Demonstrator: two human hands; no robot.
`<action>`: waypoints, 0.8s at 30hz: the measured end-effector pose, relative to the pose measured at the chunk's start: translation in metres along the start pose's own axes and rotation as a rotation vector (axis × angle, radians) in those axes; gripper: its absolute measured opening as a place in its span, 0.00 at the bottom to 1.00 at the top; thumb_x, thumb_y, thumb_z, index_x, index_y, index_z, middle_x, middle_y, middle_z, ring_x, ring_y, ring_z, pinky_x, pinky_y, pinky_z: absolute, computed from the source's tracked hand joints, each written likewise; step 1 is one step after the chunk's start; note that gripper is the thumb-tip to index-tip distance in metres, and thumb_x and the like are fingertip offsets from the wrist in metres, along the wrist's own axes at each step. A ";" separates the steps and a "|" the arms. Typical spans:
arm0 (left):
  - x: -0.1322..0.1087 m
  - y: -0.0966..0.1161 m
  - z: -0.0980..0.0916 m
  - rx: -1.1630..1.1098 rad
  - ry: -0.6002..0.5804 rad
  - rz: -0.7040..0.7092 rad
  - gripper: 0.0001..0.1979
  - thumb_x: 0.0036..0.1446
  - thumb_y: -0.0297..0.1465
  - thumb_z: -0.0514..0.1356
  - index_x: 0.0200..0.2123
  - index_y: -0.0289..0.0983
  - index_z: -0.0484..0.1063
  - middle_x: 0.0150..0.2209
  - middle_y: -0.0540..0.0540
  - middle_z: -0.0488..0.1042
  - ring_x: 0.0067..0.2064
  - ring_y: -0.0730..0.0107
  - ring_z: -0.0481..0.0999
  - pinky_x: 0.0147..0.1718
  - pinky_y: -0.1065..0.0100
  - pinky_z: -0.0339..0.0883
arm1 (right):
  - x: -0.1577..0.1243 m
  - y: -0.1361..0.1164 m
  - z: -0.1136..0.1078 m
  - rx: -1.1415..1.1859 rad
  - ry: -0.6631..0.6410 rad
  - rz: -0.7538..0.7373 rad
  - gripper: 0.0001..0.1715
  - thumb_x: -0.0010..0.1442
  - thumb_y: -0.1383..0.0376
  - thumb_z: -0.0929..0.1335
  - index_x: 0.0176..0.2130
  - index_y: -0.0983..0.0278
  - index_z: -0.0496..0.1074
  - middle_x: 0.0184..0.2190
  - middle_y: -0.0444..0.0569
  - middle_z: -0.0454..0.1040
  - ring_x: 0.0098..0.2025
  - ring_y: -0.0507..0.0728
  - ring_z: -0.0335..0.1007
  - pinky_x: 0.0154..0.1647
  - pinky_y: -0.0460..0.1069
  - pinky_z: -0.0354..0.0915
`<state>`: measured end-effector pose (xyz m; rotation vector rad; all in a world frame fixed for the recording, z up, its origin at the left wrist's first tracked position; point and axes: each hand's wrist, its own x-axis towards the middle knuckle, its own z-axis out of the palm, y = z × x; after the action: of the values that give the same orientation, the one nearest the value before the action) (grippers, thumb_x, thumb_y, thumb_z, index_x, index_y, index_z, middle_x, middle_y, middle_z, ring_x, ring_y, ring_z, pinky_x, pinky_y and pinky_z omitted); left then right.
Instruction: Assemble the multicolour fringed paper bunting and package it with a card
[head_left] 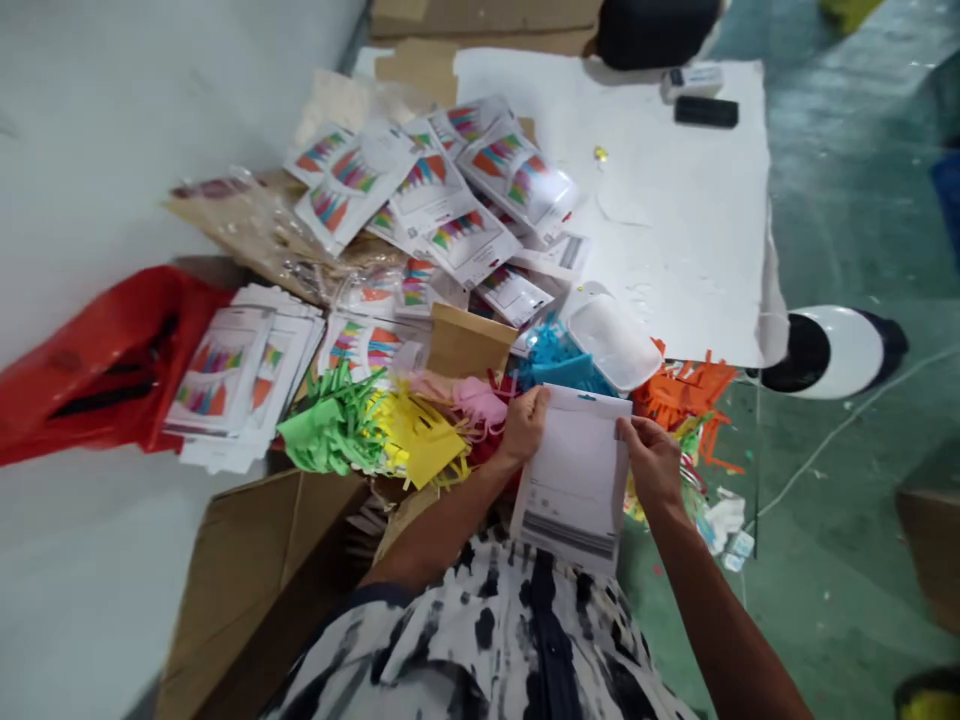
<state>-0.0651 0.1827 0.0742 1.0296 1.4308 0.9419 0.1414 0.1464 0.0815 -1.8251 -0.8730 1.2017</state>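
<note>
A white printed packet [574,470] hangs upright in front of the body, its hanger hole at the top. My left hand [525,425] pinches its upper left edge. The upper right corner is gripped by my right hand [651,460]. Just beyond the hands lie blue fringed paper [559,355], pink paper [480,400] and orange fringed paper [686,390]. Yellow paper [420,435] and green fringed paper [334,425] sit to the left. Further back, packets with colourful tassel pictures [465,240] form a loose pile.
A stack of printed cards [225,370] rests beside a red bag [112,370] at the left. An open cardboard box [240,560] stands at the lower left. The white tabletop [675,220] holds a black object [706,112] near its far right corner.
</note>
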 end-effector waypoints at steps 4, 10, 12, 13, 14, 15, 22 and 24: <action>0.009 -0.016 0.000 0.379 0.011 0.048 0.22 0.73 0.44 0.49 0.32 0.40 0.72 0.27 0.46 0.73 0.32 0.63 0.72 0.36 0.65 0.59 | 0.039 0.021 -0.001 -0.062 -0.018 -0.038 0.32 0.53 0.40 0.76 0.39 0.65 0.81 0.33 0.51 0.82 0.32 0.58 0.76 0.34 0.52 0.70; 0.031 -0.010 -0.071 0.730 0.294 0.271 0.18 0.72 0.35 0.53 0.60 0.37 0.72 0.56 0.34 0.78 0.60 0.52 0.73 0.61 0.55 0.62 | 0.067 0.038 -0.007 -0.349 0.098 -0.180 0.34 0.58 0.39 0.72 0.46 0.65 0.79 0.38 0.55 0.82 0.37 0.62 0.77 0.43 0.57 0.71; 0.053 -0.001 -0.100 0.878 0.333 0.356 0.25 0.67 0.30 0.58 0.66 0.35 0.67 0.65 0.33 0.71 0.69 0.48 0.64 0.69 0.48 0.54 | 0.068 0.038 -0.009 -0.479 0.163 -0.290 0.34 0.61 0.40 0.70 0.49 0.66 0.78 0.40 0.57 0.81 0.40 0.63 0.76 0.47 0.59 0.71; 0.067 0.004 -0.113 0.939 0.327 0.387 0.30 0.64 0.29 0.61 0.68 0.36 0.65 0.69 0.33 0.66 0.72 0.45 0.59 0.70 0.45 0.51 | 0.067 0.037 -0.010 -0.526 0.194 -0.346 0.34 0.62 0.41 0.69 0.49 0.67 0.77 0.41 0.58 0.80 0.42 0.64 0.75 0.49 0.61 0.70; 0.082 0.009 -0.123 0.989 0.306 0.419 0.32 0.61 0.28 0.63 0.68 0.37 0.65 0.71 0.34 0.63 0.74 0.43 0.55 0.72 0.43 0.47 | 0.065 0.036 -0.010 -0.565 0.225 -0.403 0.33 0.64 0.42 0.68 0.49 0.68 0.77 0.42 0.60 0.79 0.44 0.65 0.74 0.51 0.62 0.69; 0.096 0.015 -0.131 1.025 0.267 0.455 0.32 0.58 0.26 0.63 0.67 0.39 0.68 0.71 0.36 0.64 0.75 0.43 0.53 0.73 0.39 0.40 | 0.062 0.034 -0.011 -0.596 0.254 -0.455 0.32 0.66 0.44 0.67 0.50 0.68 0.76 0.43 0.61 0.78 0.46 0.67 0.73 0.53 0.63 0.68; 0.109 0.073 -0.140 1.102 0.103 0.601 0.15 0.64 0.24 0.55 0.44 0.42 0.80 0.46 0.41 0.82 0.59 0.51 0.74 0.73 0.31 0.31 | 0.021 -0.009 -0.005 -0.460 0.166 -0.522 0.20 0.69 0.55 0.66 0.52 0.64 0.76 0.46 0.57 0.77 0.44 0.63 0.74 0.48 0.60 0.73; 0.086 0.100 -0.133 1.073 0.104 0.680 0.14 0.66 0.25 0.55 0.47 0.43 0.79 0.47 0.43 0.82 0.61 0.52 0.73 0.74 0.32 0.31 | 0.008 -0.033 0.003 -0.310 0.068 -0.488 0.20 0.70 0.54 0.66 0.54 0.62 0.76 0.48 0.56 0.78 0.44 0.61 0.76 0.45 0.58 0.75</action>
<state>-0.1919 0.2943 0.1553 2.3906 1.7269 0.6333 0.1364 0.1691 0.1063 -1.7292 -1.4261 0.7214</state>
